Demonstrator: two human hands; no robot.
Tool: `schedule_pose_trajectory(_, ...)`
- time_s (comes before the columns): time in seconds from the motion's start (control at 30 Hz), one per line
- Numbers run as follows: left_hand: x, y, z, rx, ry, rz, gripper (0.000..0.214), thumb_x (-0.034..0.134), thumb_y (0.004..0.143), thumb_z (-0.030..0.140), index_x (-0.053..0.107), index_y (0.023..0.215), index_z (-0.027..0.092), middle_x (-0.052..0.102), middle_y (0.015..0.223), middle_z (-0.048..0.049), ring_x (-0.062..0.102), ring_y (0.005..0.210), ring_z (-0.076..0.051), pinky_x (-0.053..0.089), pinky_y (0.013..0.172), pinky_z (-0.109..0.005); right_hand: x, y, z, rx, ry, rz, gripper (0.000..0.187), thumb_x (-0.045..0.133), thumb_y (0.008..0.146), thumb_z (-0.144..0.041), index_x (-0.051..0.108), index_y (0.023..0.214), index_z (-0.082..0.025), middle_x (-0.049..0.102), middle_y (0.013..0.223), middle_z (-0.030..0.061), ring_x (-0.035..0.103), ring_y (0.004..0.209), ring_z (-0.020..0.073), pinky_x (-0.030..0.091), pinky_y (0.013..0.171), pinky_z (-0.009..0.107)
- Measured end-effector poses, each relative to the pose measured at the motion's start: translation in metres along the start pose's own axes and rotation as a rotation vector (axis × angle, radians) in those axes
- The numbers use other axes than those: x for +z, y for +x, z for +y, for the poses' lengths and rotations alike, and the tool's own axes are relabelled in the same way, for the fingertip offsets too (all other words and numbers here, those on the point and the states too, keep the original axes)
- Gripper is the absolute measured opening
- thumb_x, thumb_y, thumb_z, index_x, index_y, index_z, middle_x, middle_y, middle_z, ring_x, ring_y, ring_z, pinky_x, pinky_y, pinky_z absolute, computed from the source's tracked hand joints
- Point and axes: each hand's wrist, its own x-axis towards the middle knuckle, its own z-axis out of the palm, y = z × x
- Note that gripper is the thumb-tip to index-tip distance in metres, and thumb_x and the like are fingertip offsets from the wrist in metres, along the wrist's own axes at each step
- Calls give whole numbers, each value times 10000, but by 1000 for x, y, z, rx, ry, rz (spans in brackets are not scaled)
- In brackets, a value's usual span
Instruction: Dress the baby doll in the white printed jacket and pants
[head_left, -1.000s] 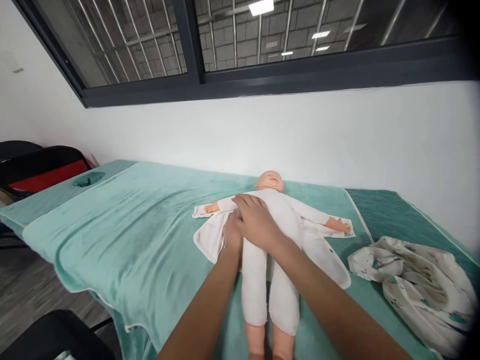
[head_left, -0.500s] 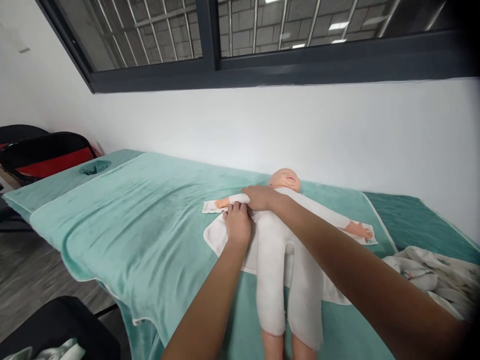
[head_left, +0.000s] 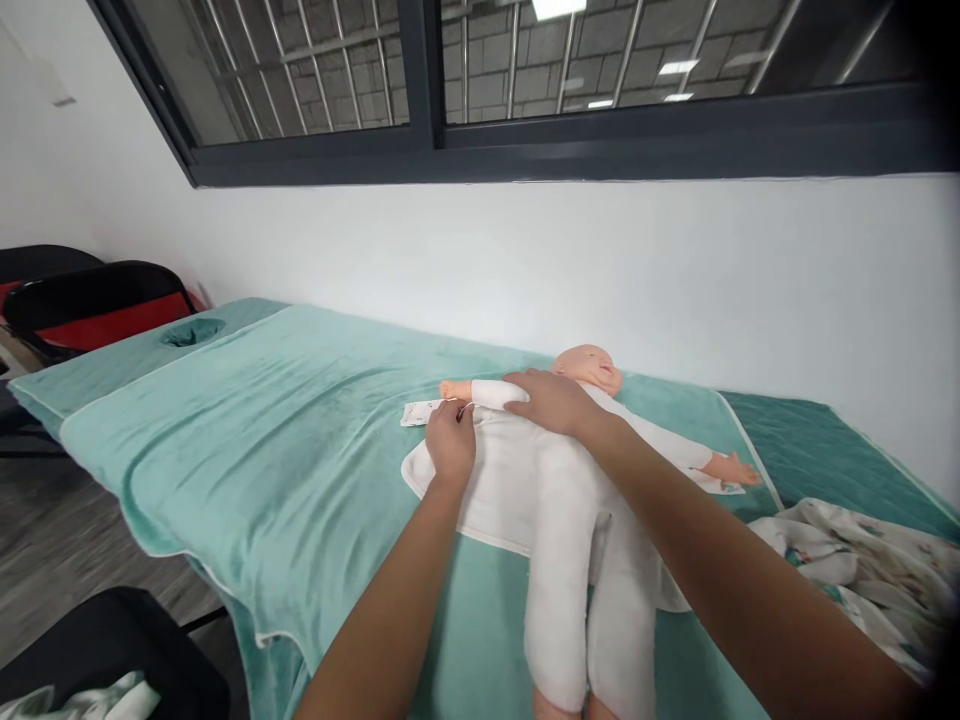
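Note:
A baby doll in a white bodysuit lies on its back on the teal-covered bed, head toward the wall. Under it lies an open white garment. My left hand pinches the garment's edge beside the doll's raised arm, fingers closed. Reaching across the doll's chest, my right hand is wrapped over that arm's white sleeve near the shoulder. The doll's other arm stretches out to the right.
A crumpled patterned cloth lies at the bed's right end. Dark chairs stand at the far left, and another dark seat with cloth is at the lower left. A white wall and window run behind the bed.
My right hand has slid from the doll's chest to its arm and lifted it off the garment. My left hand has shifted up to the garment's edge near the sleeve.

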Motion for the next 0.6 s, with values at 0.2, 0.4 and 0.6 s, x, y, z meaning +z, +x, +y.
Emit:
schedule_pose_trajectory(0.2, 0, 3, -8, -183, -364, 79, 204, 571, 847, 344, 695, 835, 182, 706, 803, -26, 606, 737, -170, 429, 705, -283, -3, -3, 4, 29, 72, 6, 478, 453, 934, -597, 628, 1267, -301, 660, 1219, 66, 621, 1029, 263, 439, 781, 329)
schedule_pose_trajectory(0.4, 0, 15, -18, -281, -484, 77, 196, 629, 773, 323, 730, 856, 176, 726, 824, -31, 620, 743, -163, 452, 710, -278, -7, -13, 13, 60, 88, 31, 443, 504, 912, -573, 657, 1241, -319, 665, 1219, 45, 618, 1040, 256, 426, 783, 318)
schedule_pose_trajectory(0.6, -2, 19, -21, -338, -582, 117, 196, 655, 748, 324, 707, 825, 151, 710, 805, -43, 624, 749, -160, 481, 728, -287, -1, -13, 17, 71, 52, 32, 399, 530, 892, -551, 692, 1188, -337, 677, 1157, 35, 623, 969, 246, 411, 723, 319)
